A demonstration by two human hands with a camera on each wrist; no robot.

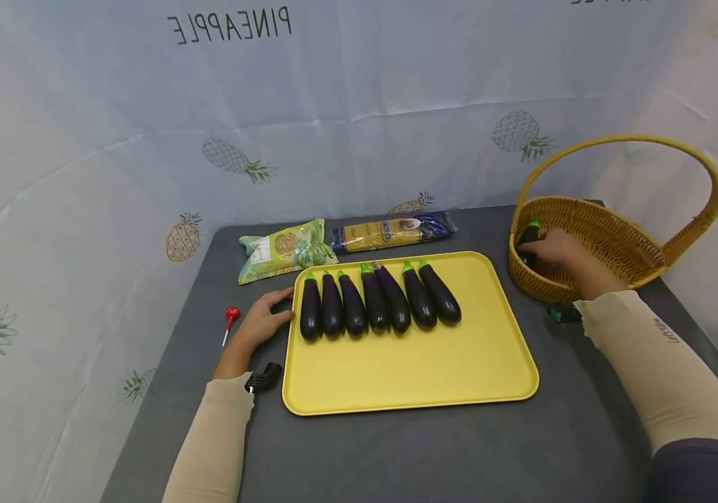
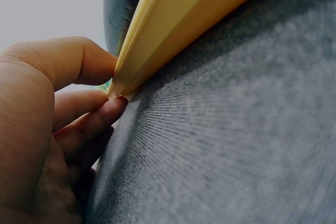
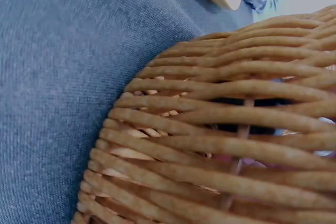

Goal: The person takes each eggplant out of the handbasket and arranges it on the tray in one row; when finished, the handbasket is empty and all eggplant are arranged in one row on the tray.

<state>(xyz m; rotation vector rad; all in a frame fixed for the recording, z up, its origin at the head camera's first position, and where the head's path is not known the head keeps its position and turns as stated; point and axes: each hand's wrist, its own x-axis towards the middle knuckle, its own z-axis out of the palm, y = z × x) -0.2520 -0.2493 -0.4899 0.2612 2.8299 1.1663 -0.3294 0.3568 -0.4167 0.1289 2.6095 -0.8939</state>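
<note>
My left hand (image 1: 262,323) rests at the left edge of a yellow tray (image 1: 409,377); in the left wrist view its thumb and fingertips touch the rim. Several dark purple eggplants (image 1: 355,307) lie side by side along the tray's upper half, green stem ends pointing away from me. My right hand (image 1: 554,248) reaches into a wicker basket (image 1: 604,223) and grips another eggplant (image 1: 530,234) near the basket's left wall. Part of that eggplant is hidden by the fingers. In the right wrist view, the basket's woven side (image 3: 220,124) covers the hand.
Behind the tray lie a green patterned bag (image 1: 286,251) and a long blue-and-yellow packet (image 1: 393,232). A red lollipop (image 1: 231,316) lies left of my left hand. The basket's tall handle (image 1: 635,138) arches above it. A pineapple-print cloth (image 1: 359,161) hangs behind the grey table (image 1: 397,454).
</note>
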